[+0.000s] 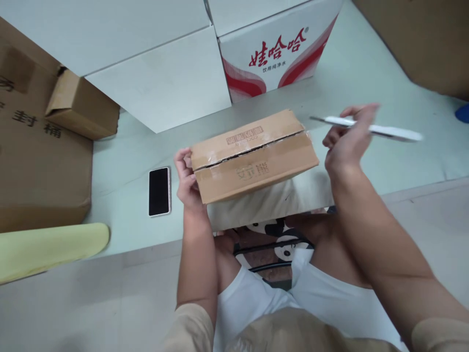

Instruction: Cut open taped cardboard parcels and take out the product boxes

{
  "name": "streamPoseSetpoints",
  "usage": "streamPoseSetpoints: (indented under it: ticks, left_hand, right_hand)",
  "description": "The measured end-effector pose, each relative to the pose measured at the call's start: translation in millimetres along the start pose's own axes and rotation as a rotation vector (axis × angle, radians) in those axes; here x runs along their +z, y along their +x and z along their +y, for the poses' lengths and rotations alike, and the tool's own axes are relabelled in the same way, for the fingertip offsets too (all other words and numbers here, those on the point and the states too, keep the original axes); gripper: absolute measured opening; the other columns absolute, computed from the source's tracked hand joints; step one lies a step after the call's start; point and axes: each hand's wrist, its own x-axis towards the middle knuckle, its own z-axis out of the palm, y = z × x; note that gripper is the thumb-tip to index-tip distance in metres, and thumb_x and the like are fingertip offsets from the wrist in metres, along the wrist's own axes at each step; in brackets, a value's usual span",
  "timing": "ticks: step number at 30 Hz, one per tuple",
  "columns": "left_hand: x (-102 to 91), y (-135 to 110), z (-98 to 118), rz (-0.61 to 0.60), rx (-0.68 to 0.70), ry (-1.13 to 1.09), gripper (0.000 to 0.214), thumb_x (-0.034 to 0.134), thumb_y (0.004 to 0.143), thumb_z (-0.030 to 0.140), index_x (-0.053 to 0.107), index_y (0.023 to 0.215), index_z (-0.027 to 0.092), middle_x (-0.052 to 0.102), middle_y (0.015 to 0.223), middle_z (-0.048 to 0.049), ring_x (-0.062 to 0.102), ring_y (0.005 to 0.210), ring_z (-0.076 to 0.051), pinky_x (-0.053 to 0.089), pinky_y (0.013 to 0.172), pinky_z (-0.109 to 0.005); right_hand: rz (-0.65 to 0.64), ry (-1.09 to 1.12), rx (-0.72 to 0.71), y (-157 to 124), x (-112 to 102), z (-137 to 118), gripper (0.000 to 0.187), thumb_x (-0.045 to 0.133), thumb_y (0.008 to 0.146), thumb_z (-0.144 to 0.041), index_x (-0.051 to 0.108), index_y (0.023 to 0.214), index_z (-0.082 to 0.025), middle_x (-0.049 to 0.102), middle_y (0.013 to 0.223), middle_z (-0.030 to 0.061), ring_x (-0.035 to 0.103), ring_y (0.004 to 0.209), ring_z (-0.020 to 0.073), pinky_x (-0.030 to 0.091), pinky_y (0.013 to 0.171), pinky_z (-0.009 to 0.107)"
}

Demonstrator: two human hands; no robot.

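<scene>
The left hand point(188, 182) grips the box point(254, 155); right of it, the right hand point(348, 143) clutches a cutter point(395, 132), whose careless swing could nick the other.

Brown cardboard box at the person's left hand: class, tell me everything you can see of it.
The brown cardboard box is oblong, with matte, tan-brown sides. A dark, ragged seam runs lengthwise between two panels: the farther bears a reddish-brown printed block, the nearer dark, faint characters. Glossy clear tape shows near the seam's left end. The box sits at a slant, its right end farther away. The bare left hand grips its left end; the bare right hand is apart from it.
</scene>
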Motion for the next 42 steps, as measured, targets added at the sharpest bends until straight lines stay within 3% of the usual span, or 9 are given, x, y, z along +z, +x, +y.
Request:
streamPoseSetpoints:
  ticks: [4, 8, 20, 24, 27, 29, 32, 36, 42]
  left_hand:
    - [-5.7, 0.6, -2.0, 0.003, 0.015, 0.040, 0.052, 0.082, 0.066, 0.048, 0.064, 0.113, 0.035, 0.049, 0.080, 0.0022, 0.052, 0.070, -0.015, 0.052, 0.070, -0.029]
    - [-2.6, 2.3, -2.6, 0.023, 0.030, 0.010, 0.057, 0.087, 0.060, 0.047, 0.066, 0.111, 0.033, 0.057, 0.087, 0.0020, 0.053, 0.070, -0.014, 0.050, 0.066, -0.027]
    - [9.6, 11.9, 3.8, 0.333, -0.018, 0.113, 0.061, 0.099, 0.048, 0.054, 0.052, 0.067, 0.019, 0.063, 0.084, 0.0016, 0.058, 0.070, -0.009, 0.045, 0.063, -0.019]
    - [10.5, 10.0, 13.4, 0.279, 0.022, 0.219, 0.065, 0.095, 0.056, 0.059, 0.043, 0.056, 0.018, 0.050, 0.069, 0.0039, 0.049, 0.062, -0.008, 0.040, 0.059, -0.022]
    - [10.9, 6.6, 23.5, 0.215, 0.159, 0.326, 0.060, 0.091, 0.064, 0.061, 0.050, 0.053, 0.018, 0.048, 0.066, 0.0029, 0.047, 0.063, -0.010, 0.042, 0.063, -0.024]
    - [9.1, 3.8, 30.3, 0.116, 0.239, 0.428, 0.052, 0.084, 0.074, 0.062, 0.061, 0.054, 0.020, 0.056, 0.070, -0.0003, 0.054, 0.069, -0.013, 0.047, 0.070, -0.029]
    - [2.4, -0.4, 39.4, -0.118, 0.293, 0.633, 0.051, 0.060, 0.091, 0.068, 0.079, 0.070, 0.026, 0.071, 0.102, -0.0075, 0.062, 0.096, -0.023, 0.052, 0.095, -0.042]
    - [-7.5, -5.5, 48.5, -0.386, 0.225, 0.916, 0.061, 0.038, 0.098, 0.071, 0.085, 0.100, 0.033, 0.054, 0.152, -0.0024, 0.051, 0.128, -0.031, 0.038, 0.120, -0.057]
    - [-12.1, -8.5, 51.2, -0.434, 0.193, 1.007, 0.058, 0.035, 0.100, 0.065, 0.084, 0.107, 0.035, 0.040, 0.164, 0.0007, 0.040, 0.145, -0.036, 0.032, 0.128, -0.060]
  right_hand:
    - [-0.366, -0.550, -0.061, -9.2, -13.3, 31.1, 0.031, 0.068, 0.080, -0.053, 0.058, 0.086, -0.024, 0.060, 0.074, 0.0030, 0.051, 0.068, 0.0184, 0.042, 0.067, 0.033]
    - [-0.622, -0.795, -0.105, -13.7, -15.0, 34.8, 0.015, 0.063, 0.079, -0.032, 0.065, 0.091, -0.023, 0.071, 0.099, 0.0129, 0.061, 0.089, 0.0271, 0.044, 0.075, 0.037]
    - [-0.429, 0.034, -0.242, -25.8, 3.1, -24.8, 0.021, 0.078, 0.082, -0.043, 0.072, 0.076, -0.024, 0.060, 0.067, -0.0021, 0.050, 0.059, 0.0117, 0.038, 0.054, 0.026]
    - [-0.522, 0.147, -0.351, -28.9, 1.4, -46.0, 0.019, 0.083, 0.084, -0.045, 0.077, 0.080, -0.028, 0.070, 0.076, -0.0001, 0.061, 0.068, 0.0151, 0.048, 0.061, 0.030]
    - [-0.644, 0.264, -0.406, -30.2, 2.4, -52.6, 0.034, 0.088, 0.076, -0.055, 0.070, 0.076, -0.026, 0.073, 0.078, -0.0010, 0.071, 0.082, 0.0194, 0.059, 0.095, 0.042]
    - [-0.774, 0.280, -0.423, -30.2, 2.5, -54.7, 0.043, 0.090, 0.071, -0.060, 0.065, 0.079, -0.026, 0.077, 0.086, -0.0002, 0.075, 0.101, 0.0252, 0.047, 0.119, 0.053]
    - [-0.965, 0.133, -0.502, -28.5, 0.2, -58.3, 0.051, 0.081, 0.074, -0.072, 0.072, 0.094, -0.026, 0.077, 0.123, 0.0055, 0.059, 0.140, 0.0363, 0.031, 0.130, 0.063]
    - [-1.156, -0.152, -0.613, -26.3, -4.8, -67.9, 0.058, 0.054, 0.091, -0.076, 0.082, 0.104, -0.028, 0.057, 0.156, 0.0036, 0.026, 0.161, 0.0407, 0.023, 0.132, 0.064]
    - [-1.200, -0.316, -0.639, -29.7, -6.5, -75.4, 0.051, 0.046, 0.097, -0.062, 0.082, 0.091, -0.026, 0.055, 0.156, 0.0027, 0.025, 0.160, 0.0404, 0.020, 0.134, 0.059]
